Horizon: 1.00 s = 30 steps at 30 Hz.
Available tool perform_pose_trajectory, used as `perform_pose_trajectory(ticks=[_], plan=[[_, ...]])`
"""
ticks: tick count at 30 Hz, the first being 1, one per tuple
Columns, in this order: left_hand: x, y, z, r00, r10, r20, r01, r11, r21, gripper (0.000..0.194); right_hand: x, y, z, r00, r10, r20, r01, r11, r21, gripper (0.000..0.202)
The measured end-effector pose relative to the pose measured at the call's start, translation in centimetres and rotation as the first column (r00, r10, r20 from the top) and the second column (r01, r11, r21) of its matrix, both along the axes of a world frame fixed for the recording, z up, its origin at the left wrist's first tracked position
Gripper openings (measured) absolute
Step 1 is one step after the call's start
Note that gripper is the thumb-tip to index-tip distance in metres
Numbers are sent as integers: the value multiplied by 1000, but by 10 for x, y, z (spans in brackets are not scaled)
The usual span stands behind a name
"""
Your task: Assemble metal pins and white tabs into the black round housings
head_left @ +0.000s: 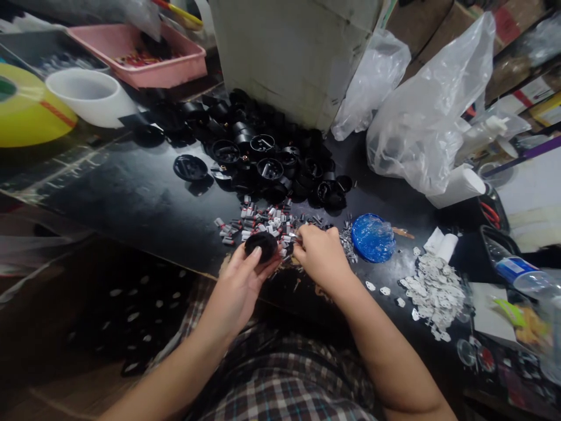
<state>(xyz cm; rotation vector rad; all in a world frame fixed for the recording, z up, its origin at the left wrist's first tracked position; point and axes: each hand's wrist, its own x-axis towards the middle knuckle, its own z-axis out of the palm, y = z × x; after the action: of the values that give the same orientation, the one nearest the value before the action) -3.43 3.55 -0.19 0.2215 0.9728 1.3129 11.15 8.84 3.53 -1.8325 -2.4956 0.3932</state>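
Observation:
My left hand (245, 275) grips a round black plastic housing (260, 248) near the table's front edge, thumb on its rim. Close to its right, my right hand (322, 251) is closed in a pinch, back of the hand up. A small shiny tip shows at its fingertips, too small to name. Just beyond both hands lies a loose pile of small grey and white parts with red bands (267, 221). Behind that is a heap of black round housings (269, 168), some with their hollow side up. Small dark metal pieces (348, 242) lie beside my right hand.
A blue lid with clear gel (372, 238) and a pile of flat white pieces (438, 289) lie to the right. Clear plastic bags (432, 111) and a large grey box (293, 52) stand behind. At left are a pink tray (184, 69) and a yellow tape roll (35, 111).

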Motion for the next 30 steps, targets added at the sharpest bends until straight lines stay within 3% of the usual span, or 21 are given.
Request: perform_pose_trajectory(ticks=[2,5,6,8,10,15,19,22,26,30], plan=[[-1,0,2,999,-2,53,4,1000,-23,15,5,-9,2,957,-101,-273,82,994,-78,10],[0,-3,6,992,-28,125,40,995,-97,11,12,-26,2,679,-301,-669,162,951,-263,11],[1,-4,7,988,-34,149,52,991,-122,11,14,-31,2,611,-331,-720,168,942,-290,12],[5,-6,8,980,-41,195,74,984,-161,13,16,-39,0,558,-343,-756,186,939,-289,11],[9,-9,9,973,-48,226,92,978,-185,15,18,-43,-1,577,-314,-754,200,949,-242,10],[17,-14,9,978,-71,195,98,987,-131,12,19,-50,1,751,-183,-635,204,978,-41,11],[23,-22,7,997,-66,39,66,998,-14,16,23,-56,5,728,-246,-640,269,961,-63,3],[29,-29,3,994,-89,-65,89,996,-1,21,28,-61,7,723,-291,-627,290,951,-107,6],[35,-30,-5,975,-204,-86,201,979,-40,28,44,-72,10,779,-304,-549,295,950,-106,8],[37,-16,-13,917,-392,-75,388,920,-59,33,78,-75,12,833,-297,-467,363,930,55,9]])
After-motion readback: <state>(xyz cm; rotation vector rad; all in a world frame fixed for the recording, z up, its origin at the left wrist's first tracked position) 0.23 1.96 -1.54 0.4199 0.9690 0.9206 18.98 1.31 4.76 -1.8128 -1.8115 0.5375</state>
